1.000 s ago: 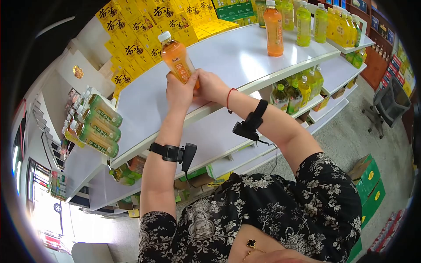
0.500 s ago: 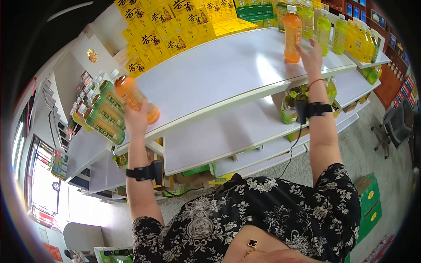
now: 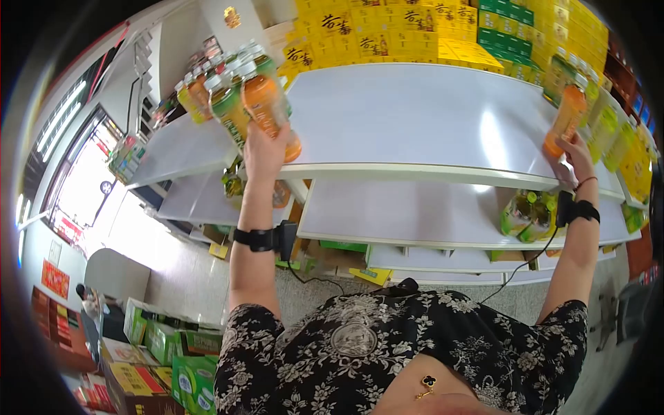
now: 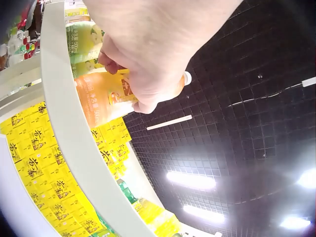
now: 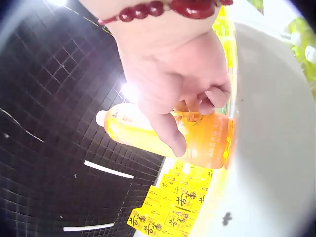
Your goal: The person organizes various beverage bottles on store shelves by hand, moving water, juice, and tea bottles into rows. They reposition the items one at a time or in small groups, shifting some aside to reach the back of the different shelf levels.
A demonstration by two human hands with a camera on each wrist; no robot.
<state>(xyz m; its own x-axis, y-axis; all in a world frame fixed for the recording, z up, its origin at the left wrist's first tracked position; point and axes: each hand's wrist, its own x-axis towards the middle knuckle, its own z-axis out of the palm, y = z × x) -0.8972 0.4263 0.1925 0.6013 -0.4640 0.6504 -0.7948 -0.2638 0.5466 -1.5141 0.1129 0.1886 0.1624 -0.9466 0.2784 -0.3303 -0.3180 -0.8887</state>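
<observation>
At the left end of the white shelf top, the left hand [image 3: 264, 153] grips an orange bottle [image 3: 265, 104] that stands beside a row of green-labelled bottles [image 3: 228, 111]. In the left wrist view the left hand [image 4: 143, 54] has its thumb and fingers round that orange bottle [image 4: 94, 96]. Toward the right end the right hand [image 3: 578, 159] holds a second orange bottle [image 3: 568, 119] low on its body. The right wrist view shows the right hand [image 5: 173, 79] with thumb and fingers round this bottle [image 5: 197, 138], whose base meets the shelf.
Yellow cartons [image 3: 373, 34] and green cartons [image 3: 505, 31] are stacked behind the shelf top [image 3: 408, 111]. Yellow-green bottles [image 3: 607, 135] line the right end. More bottles [image 3: 529, 214] stand on the lower shelf [image 3: 401, 207]. An office chair [image 3: 626, 315] is at the far right.
The hands, together on one orange bottle at first, have moved apart. The left hand has carried that bottle left to the green-labelled row; the right hand has gone right and taken hold of the other orange bottle.
</observation>
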